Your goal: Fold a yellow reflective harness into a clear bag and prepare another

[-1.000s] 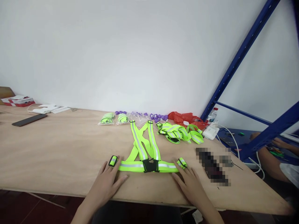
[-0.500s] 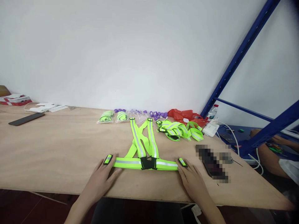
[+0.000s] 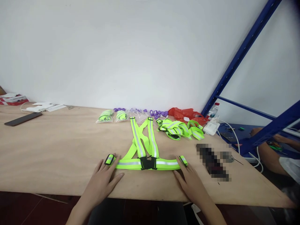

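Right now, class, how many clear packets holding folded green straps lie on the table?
2. The left packet lies toward the wall, beyond the spread harness; the right packet sits beside it, next to the purple pieces. Others may hide under the strap pile.

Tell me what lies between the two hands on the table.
In the head view, the neon-yellow reflective belt spans the stretch from the left hand to the right hand, flat on the table, its black buckle midway.

One spread harness point(image 3: 142, 150); two bagged packets point(image 3: 105, 116); one phone point(image 3: 22, 119); one red bag point(image 3: 185, 113); one bottle point(image 3: 212, 110).
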{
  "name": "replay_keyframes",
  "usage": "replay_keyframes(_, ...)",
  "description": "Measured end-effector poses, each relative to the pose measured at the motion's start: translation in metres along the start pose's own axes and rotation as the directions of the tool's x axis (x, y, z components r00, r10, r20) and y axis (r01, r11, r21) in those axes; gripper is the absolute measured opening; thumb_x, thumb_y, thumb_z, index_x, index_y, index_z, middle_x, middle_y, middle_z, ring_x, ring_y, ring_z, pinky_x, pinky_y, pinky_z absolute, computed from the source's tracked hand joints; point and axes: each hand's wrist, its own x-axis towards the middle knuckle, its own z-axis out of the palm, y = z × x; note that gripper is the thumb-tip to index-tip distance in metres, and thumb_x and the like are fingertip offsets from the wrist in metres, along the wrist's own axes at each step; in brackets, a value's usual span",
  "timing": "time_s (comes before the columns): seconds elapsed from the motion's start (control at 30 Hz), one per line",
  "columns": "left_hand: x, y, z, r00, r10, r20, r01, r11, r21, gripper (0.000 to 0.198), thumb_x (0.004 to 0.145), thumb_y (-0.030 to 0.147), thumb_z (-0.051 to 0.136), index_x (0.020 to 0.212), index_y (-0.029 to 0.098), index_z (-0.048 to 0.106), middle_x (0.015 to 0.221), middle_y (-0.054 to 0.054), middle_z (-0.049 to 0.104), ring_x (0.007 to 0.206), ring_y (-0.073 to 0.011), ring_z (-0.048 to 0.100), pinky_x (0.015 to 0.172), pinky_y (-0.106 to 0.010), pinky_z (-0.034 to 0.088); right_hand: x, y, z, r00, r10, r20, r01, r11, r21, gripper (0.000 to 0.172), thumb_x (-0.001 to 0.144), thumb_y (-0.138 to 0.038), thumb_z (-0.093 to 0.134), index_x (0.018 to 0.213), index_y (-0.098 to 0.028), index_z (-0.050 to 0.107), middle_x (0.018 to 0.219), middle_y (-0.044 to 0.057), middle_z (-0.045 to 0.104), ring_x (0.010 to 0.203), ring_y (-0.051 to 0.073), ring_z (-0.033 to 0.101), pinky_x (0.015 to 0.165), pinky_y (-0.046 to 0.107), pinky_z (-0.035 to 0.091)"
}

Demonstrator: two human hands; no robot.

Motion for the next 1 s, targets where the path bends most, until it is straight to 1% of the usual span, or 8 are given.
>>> replay_keyframes(0.13,0.000,-0.001,0.003,1.000,-0.007,0.008,0.007,1.000,0.000,0.066,0.099,0.055,0.043,0.158,0.027,0.031,0.154,-0.011,0.046,0.144,-0.0300,0.041,0.118,-0.053,0.030,0.000,0.000,-0.001,1.000,0.014,0.006,-0.014,0.999,0.042,0.060,0.101,-0.041,0.038,0.156,-0.019,0.036,0.147,0.015,0.054,0.134,0.033,0.051,0.109,0.051,0.044)
replay_keyframes(0.4,-0.001,-0.002,0.003,1.000,-0.002,-0.005,0.002,1.000,-0.021,0.065,0.099,0.054,0.044,0.158,0.028,0.031,0.154,-0.010,0.046,0.142,-0.0307,0.044,0.119,-0.055,0.029,-0.001,-0.001,-0.005,0.997,0.002,-0.083,0.005,0.996,0.092,0.060,0.101,-0.041,0.038,0.157,-0.024,0.031,0.136,0.013,0.064,0.121,0.030,0.062,0.096,0.044,0.053)
replay_keyframes(0.53,-0.001,-0.003,0.003,1.000,-0.006,-0.006,0.006,1.000,-0.027,0.066,0.099,0.054,0.046,0.157,0.029,0.031,0.154,-0.010,0.045,0.143,-0.0312,0.043,0.118,-0.055,0.030,-0.002,-0.001,-0.004,0.993,-0.024,-0.117,0.035,0.996,0.088,0.062,0.100,-0.040,0.039,0.159,-0.024,0.027,0.135,0.014,0.064,0.117,0.030,0.063,0.095,0.044,0.053)
replay_keyframes(0.6,-0.001,-0.003,0.003,1.000,-0.008,-0.009,0.007,1.000,-0.031,0.065,0.098,0.054,0.046,0.157,0.029,0.032,0.154,-0.010,0.046,0.143,-0.0316,0.043,0.118,-0.055,0.029,-0.002,0.000,-0.004,0.994,-0.015,-0.108,0.025,0.996,0.090,0.061,0.100,-0.040,0.040,0.158,-0.023,0.029,0.132,0.014,0.065,0.113,0.030,0.064,0.093,0.044,0.054)
replay_keyframes(0.73,-0.001,-0.001,0.002,1.000,-0.013,-0.002,0.013,1.000,-0.022,0.065,0.099,0.054,0.045,0.156,0.027,0.034,0.155,-0.011,0.044,0.144,-0.0322,0.040,0.118,-0.056,0.030,-0.002,0.001,-0.003,0.996,0.013,-0.086,-0.005,0.996,0.091,0.055,0.099,-0.040,0.040,0.149,-0.018,0.044,0.116,0.015,0.070,0.105,0.031,0.066,0.088,0.044,0.055)
replay_keyframes(0.8,-0.001,-0.002,0.002,1.000,-0.020,0.007,0.020,1.000,-0.012,0.065,0.098,0.054,0.045,0.156,0.027,0.034,0.155,-0.011,0.043,0.145,-0.0330,0.040,0.117,-0.057,0.031,-0.002,0.002,-0.002,0.996,0.009,-0.089,-0.001,0.996,0.088,0.054,0.098,-0.040,0.040,0.147,-0.017,0.047,0.114,0.015,0.070,0.105,0.031,0.066,0.089,0.045,0.055)
replay_keyframes(0.93,-0.001,-0.003,0.003,1.000,-0.018,0.010,0.018,1.000,0.001,0.065,0.098,0.054,0.045,0.157,0.027,0.034,0.155,-0.010,0.044,0.144,-0.0328,0.040,0.117,-0.057,0.031,0.001,0.006,-0.001,0.997,0.007,-0.078,-0.001,0.998,0.070,0.054,0.099,-0.040,0.040,0.148,-0.019,0.046,0.109,0.014,0.072,0.102,0.030,0.067,0.086,0.044,0.056)
replay_keyframes(1.0,-0.001,-0.003,0.004,1.000,-0.015,0.014,0.015,1.000,0.004,0.065,0.099,0.055,0.044,0.157,0.027,0.033,0.155,-0.010,0.044,0.145,-0.0325,0.040,0.117,-0.056,0.031,0.004,0.009,-0.001,0.997,-0.008,-0.076,0.011,0.999,0.047,0.052,0.099,-0.041,0.040,0.147,-0.020,0.049,0.114,0.014,0.071,0.107,0.030,0.066,0.090,0.046,0.055)
